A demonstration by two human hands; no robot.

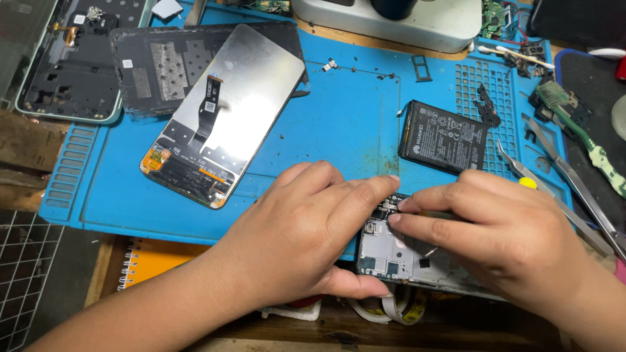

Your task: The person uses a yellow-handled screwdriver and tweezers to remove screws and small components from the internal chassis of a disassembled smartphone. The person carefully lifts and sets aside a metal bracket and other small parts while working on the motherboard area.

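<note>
Blue repair mat (339, 124) covers a cluttered wooden bench. Left hand (306, 238) clamps the open phone frame (398, 254) at its near-left corner, thumb under the edge, forefinger on top. Right hand (502, 228) pinches a slim tool, largely hidden, its tip at the frame's upper left. Both hands meet over the frame, equally near. Frame lies at the mat's near edge, long axis running left to right. Beyond: black battery (443, 137), detached screen (225, 114) lying diagonally, tweezers (574, 176) to the right.
</note>
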